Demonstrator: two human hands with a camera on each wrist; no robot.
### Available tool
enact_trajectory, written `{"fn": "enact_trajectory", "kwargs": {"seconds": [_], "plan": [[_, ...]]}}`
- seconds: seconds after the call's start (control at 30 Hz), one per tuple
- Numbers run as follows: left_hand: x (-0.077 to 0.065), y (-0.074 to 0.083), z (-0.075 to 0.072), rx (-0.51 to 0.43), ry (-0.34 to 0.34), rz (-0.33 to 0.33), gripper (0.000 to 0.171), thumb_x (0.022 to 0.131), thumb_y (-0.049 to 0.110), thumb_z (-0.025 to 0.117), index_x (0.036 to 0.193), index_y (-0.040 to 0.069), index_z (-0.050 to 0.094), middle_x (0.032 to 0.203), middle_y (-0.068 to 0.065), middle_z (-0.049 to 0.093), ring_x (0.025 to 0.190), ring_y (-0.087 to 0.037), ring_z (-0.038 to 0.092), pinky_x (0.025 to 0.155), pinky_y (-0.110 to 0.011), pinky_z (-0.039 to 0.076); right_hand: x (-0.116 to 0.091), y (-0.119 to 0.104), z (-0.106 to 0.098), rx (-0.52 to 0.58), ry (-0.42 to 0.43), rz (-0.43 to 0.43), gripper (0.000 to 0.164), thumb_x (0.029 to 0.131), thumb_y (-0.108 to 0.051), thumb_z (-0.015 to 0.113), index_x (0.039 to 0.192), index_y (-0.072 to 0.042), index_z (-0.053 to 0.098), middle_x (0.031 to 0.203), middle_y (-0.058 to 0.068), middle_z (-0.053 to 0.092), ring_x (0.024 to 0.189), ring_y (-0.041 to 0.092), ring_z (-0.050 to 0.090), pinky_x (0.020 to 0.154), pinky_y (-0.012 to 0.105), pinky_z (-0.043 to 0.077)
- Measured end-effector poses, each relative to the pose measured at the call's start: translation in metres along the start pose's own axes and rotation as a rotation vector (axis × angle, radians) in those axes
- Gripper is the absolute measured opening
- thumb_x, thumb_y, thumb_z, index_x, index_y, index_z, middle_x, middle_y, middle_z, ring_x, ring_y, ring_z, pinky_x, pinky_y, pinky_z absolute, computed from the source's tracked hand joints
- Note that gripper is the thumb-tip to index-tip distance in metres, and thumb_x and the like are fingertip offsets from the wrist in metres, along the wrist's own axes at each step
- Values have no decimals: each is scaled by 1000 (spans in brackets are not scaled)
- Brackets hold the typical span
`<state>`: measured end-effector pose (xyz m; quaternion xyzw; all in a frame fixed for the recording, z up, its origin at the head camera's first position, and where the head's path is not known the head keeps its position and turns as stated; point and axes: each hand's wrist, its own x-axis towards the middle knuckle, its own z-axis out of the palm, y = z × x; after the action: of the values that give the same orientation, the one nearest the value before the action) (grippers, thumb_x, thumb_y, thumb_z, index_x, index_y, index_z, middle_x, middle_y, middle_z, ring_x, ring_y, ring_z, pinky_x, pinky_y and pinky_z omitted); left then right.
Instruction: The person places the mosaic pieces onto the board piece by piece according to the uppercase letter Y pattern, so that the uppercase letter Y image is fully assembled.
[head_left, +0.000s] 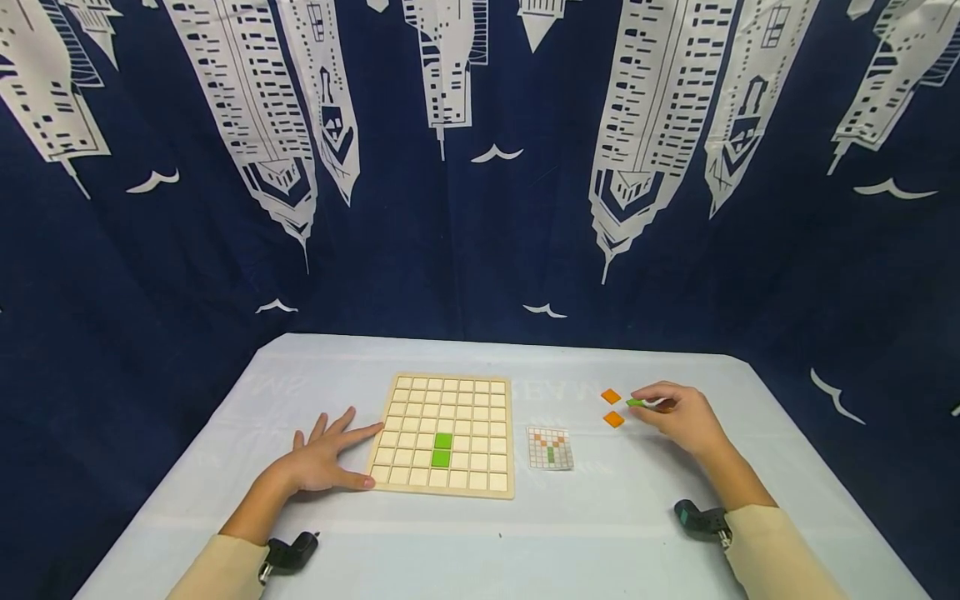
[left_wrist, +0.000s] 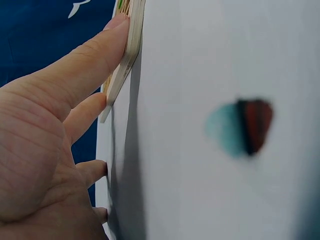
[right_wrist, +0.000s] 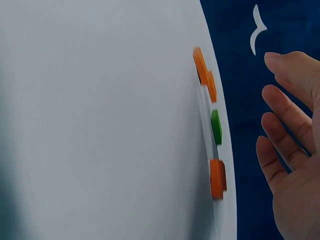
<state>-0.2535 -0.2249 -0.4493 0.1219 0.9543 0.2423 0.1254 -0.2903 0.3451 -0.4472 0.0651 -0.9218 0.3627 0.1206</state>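
Observation:
My left hand [head_left: 318, 462] lies with fingers spread at the left edge of a pale wooden grid board [head_left: 512, 442]. In the left wrist view, its thumb [left_wrist: 107, 40] rests against the board's edge [left_wrist: 132, 45]. Two green tiles [head_left: 442, 450] sit one above the other in the board's squares. My right hand [head_left: 678, 412] hovers over loose tiles, fingers loosely bent. In the right wrist view, a green tile [right_wrist: 216, 127] lies on the table apart from that hand [right_wrist: 295, 130]. Orange tiles [right_wrist: 217, 180] lie on both sides of it; the head view hides some behind the hand.
A small pattern card [head_left: 551, 467], with orange and green squares on a grid, lies right of the board. Two orange tiles [head_left: 612, 419] show left of the right hand. The white table [head_left: 450, 550] ends at a dark blue curtain [head_left: 465, 250] printed with buildings.

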Motion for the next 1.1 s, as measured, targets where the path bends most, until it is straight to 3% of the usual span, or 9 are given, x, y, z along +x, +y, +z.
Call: {"fn": "enact_trajectory", "kwargs": {"seconds": [0.13, 0.33, 0.57, 0.83, 1.1], "plan": [[0, 0, 0, 0, -1, 4, 100, 69, 56, 89, 155, 27, 46, 168, -30, 12, 149, -66, -5, 105, -89, -4, 5, 9, -8, -43, -47, 8, 30, 88, -22, 83, 113, -8, 78, 121, 14, 74, 104, 35, 69, 72, 24, 57], [1, 0, 0, 1, 0, 4, 100, 68, 56, 89, 155, 28, 47, 169, -29, 13, 150, -66, -4, 105, -89, -3, 12, 18, -14, -86, -108, 45, 33, 88, -27, 82, 115, -10, 77, 125, 14, 72, 113, 37, 65, 84, 33, 56], [1, -1, 0, -1, -2, 2, 100, 68, 56, 89, 155, 28, 47, 169, -29, 12, 150, -66, -5, 105, -89, -4, 21, 24, -15, -92, -163, 59, 35, 87, -23, 82, 117, -7, 76, 126, 18, 70, 116, 39, 63, 95, 52, 56], [1, 0, 0, -2, -2, -3, 100, 68, 56, 89, 155, 28, 47, 169, -29, 12, 150, -65, -5, 106, -89, -4, 30, 30, -15, -106, -232, 103, 36, 86, -25, 83, 118, -9, 76, 126, 19, 70, 116, 38, 64, 99, 56, 54], [2, -1, 0, 5, -3, -7, 100, 68, 57, 89, 155, 28, 47, 169, -29, 12, 150, -65, -5, 106, -89, -4, 38, 35, -15, -83, -299, 186, 41, 84, -26, 85, 120, -9, 75, 131, 22, 68, 122, 41, 58, 108, 66, 42]]}}
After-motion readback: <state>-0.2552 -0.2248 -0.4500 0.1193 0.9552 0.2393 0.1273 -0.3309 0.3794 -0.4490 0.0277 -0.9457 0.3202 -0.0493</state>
